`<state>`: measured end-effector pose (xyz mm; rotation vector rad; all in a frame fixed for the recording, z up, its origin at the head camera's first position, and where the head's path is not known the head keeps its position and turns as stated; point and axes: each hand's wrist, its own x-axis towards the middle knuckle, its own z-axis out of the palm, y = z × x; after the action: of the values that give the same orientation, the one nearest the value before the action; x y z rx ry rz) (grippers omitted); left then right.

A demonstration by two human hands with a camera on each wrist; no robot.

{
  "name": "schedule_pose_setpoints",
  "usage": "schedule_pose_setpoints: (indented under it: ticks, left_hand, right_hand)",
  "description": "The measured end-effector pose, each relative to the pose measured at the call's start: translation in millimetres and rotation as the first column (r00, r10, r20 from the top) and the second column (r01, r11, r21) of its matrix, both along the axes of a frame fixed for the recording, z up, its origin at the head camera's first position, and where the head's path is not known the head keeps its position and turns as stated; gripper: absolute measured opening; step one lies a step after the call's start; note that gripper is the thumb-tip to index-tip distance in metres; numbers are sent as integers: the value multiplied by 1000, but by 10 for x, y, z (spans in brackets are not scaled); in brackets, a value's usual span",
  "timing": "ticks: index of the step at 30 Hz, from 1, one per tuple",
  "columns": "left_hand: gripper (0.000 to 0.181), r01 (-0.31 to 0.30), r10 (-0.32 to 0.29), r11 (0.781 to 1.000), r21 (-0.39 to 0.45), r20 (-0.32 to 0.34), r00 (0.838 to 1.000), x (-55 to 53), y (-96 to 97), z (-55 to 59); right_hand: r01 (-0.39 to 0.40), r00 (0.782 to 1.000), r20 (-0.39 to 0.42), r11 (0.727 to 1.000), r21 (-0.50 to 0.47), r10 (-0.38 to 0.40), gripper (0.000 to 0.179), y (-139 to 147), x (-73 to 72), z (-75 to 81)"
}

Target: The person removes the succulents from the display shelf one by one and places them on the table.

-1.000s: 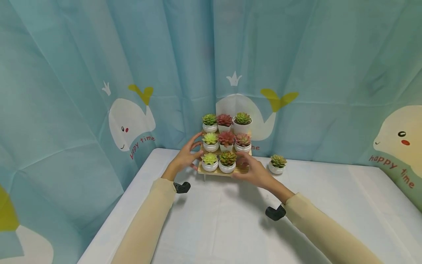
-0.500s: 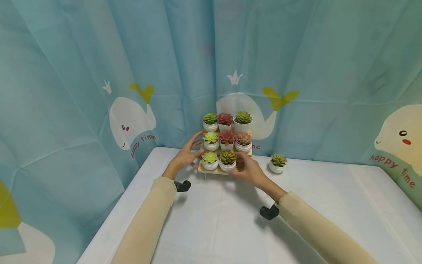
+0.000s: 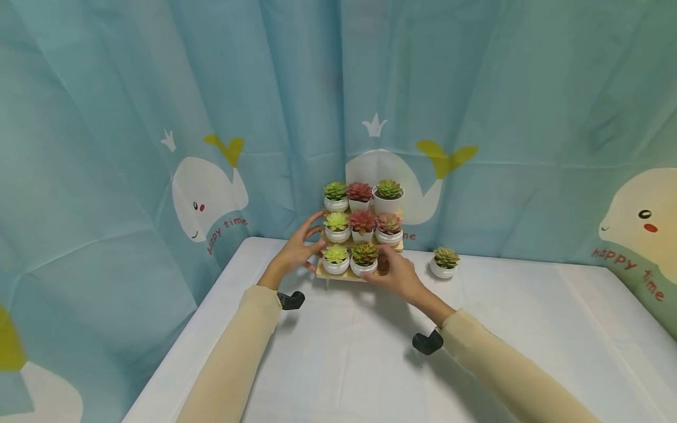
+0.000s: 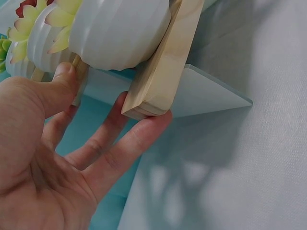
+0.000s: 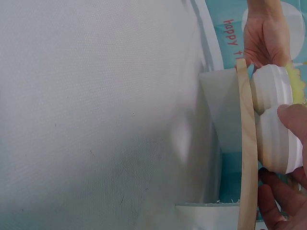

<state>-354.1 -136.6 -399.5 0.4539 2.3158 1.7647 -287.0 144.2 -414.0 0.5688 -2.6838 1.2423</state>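
Note:
A three-tier wooden plant stand bears small succulents in white pots. My left hand holds its left side; in the left wrist view the thumb lies on a shelf end and other fingers touch the end of the bottom shelf. On the bottom tier my right hand pinches the pot of a dark green, reddish-tipped succulent, thumb in front and fingers behind. That pot stands right beside the pot of a yellow-green succulent.
Another potted succulent stands on the white-covered table, right of the stand. A blue curtain with whale prints hangs close behind. Pale support panels hold the shelves above the table.
My right hand has moved left along the bottom tier, its thumb coming to the front of the dark green succulent's pot. The left hand stays at the stand's side.

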Motion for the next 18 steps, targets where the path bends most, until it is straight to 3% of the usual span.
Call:
schedule_pose_setpoints:
  ticks: [9, 18]
  left_hand:
    - [75, 20, -20, 1000, 4, -10, 1000, 5, 32, 38]
    - [75, 3, -3, 1000, -1, -6, 1000, 19, -2, 18]
  right_hand:
    - [-4, 1000, 5, 1000, 8, 4, 66, 42, 6, 51]
    - [-15, 999, 39, 1000, 17, 15, 69, 19, 4, 48]
